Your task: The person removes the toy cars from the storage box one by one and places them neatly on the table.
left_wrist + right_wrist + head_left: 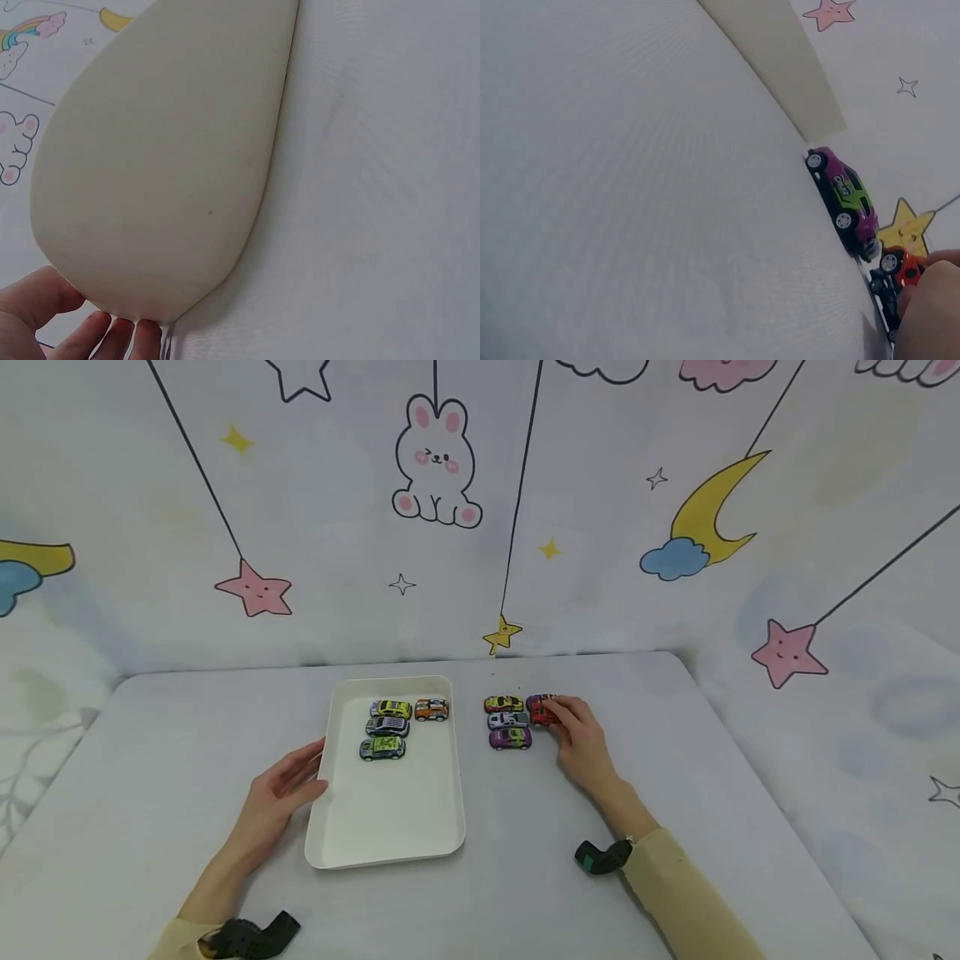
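My left hand [279, 789] rests at the left side of a white tray [390, 827], its thumb and fingertips touching the outer wall. In the left wrist view the fingertips meet the edge of the pale tray [165, 165]. My right hand [583, 747] pinches a red toy car [542, 717] on the table; the right wrist view shows that red car [909, 266] partly behind the fingers. Just left of it lie a purple and green toy car [510, 739], a silver one [507, 720] and a yellow one [503, 703].
Inside the tray's far half sit a yellow toy car [391, 708], an orange one [431, 709], a black and silver one [387, 727] and a green and blue one [382, 748]. The white table [525, 885] ends at a cartoon-printed backdrop [337, 527].
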Motion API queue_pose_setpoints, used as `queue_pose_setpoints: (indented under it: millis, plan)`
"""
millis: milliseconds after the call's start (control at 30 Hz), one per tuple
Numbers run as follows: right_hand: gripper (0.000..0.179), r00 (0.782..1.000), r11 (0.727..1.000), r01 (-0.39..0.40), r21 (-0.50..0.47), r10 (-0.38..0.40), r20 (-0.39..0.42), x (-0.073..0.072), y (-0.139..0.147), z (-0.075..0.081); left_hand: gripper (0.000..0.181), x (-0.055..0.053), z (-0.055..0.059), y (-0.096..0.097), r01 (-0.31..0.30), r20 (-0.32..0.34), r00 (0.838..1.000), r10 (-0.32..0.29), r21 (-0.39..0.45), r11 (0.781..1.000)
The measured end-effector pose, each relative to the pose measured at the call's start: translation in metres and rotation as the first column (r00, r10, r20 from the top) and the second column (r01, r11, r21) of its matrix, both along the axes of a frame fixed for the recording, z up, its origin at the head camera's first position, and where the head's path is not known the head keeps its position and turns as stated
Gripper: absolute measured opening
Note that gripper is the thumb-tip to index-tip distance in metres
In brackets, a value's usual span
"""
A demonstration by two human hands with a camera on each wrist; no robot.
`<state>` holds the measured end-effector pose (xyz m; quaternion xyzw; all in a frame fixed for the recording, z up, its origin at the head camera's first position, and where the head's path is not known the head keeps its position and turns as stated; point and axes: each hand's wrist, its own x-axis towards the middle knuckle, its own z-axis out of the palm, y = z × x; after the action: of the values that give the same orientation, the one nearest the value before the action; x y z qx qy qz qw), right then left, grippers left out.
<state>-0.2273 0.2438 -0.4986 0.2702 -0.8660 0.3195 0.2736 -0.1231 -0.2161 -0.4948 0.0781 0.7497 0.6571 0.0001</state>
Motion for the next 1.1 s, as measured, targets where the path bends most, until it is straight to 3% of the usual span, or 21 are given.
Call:
queue_pose_setpoints:
  millis: [367, 1100]
  plan:
    - [0.04, 1.0, 0.999, 0.014, 0.047, -0.015, 0.022, -0.0013, 0.0, -0.0005, 0.058, 0.0019, 0.0054, 0.0022, 0.004, -0.022, 1.0, -0.004, 0.014, 1.0]
    - [0.04, 0.999, 0.998, 0.036, 0.051, -0.036, 0.004, -0.0021, -0.0006, -0.0026, 0.058, 0.0016, 0.0031, 0.0012, 0.004, -0.018, 1.0, -0.004, 0.0, 1.0]
